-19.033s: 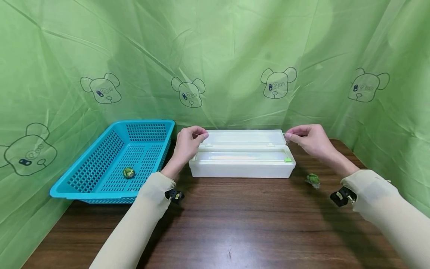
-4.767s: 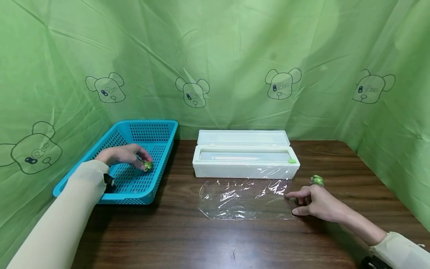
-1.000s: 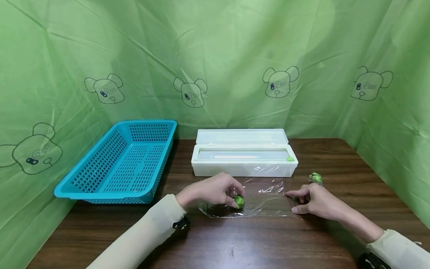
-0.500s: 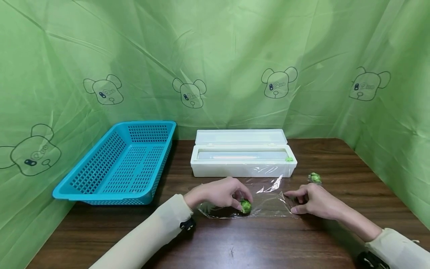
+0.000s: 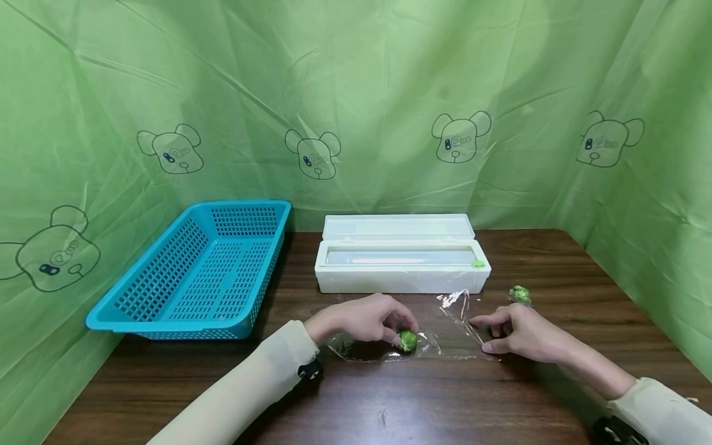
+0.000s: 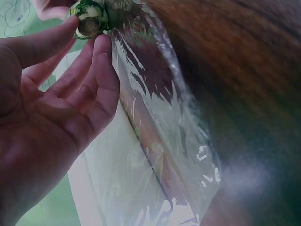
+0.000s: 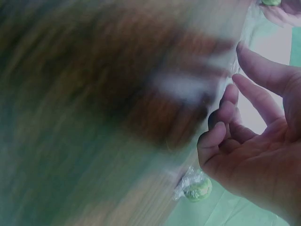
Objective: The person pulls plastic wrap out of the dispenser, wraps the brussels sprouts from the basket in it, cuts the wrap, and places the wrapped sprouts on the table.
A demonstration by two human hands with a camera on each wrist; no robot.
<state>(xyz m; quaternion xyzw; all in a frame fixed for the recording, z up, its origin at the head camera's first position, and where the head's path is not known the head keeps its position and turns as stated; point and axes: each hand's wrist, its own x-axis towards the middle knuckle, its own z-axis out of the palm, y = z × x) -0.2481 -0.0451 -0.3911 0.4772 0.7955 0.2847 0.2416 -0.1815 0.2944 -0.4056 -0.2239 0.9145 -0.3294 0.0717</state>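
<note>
A Brussels sprout (image 5: 407, 340) sits on the clear cling film (image 5: 452, 343), gripped between the thumb and fingers of my left hand (image 5: 369, 318). The left wrist view shows the sprout's (image 6: 89, 21) cut stem end facing the camera. My right hand (image 5: 523, 334) rests at the film's right edge; its thumb and index fingertip touch the film, apart from each other. The other fingers are bent in the right wrist view. Behind the film stands a white cling film dispenser (image 5: 400, 281), lid raised, with a green slider (image 5: 478, 264) at its right end.
A blue perforated basket (image 5: 189, 324) stands at the left of the wooden table (image 5: 384, 402). Beyond my right hand lies another sprout wrapped in film (image 5: 520, 294). A green curtain (image 5: 389, 93) encloses the back and sides.
Earlier, my left hand took the sprout from the basket and brought it right onto the film. In the last half second the film's right part has creased and drawn leftward; both hands barely moved.
</note>
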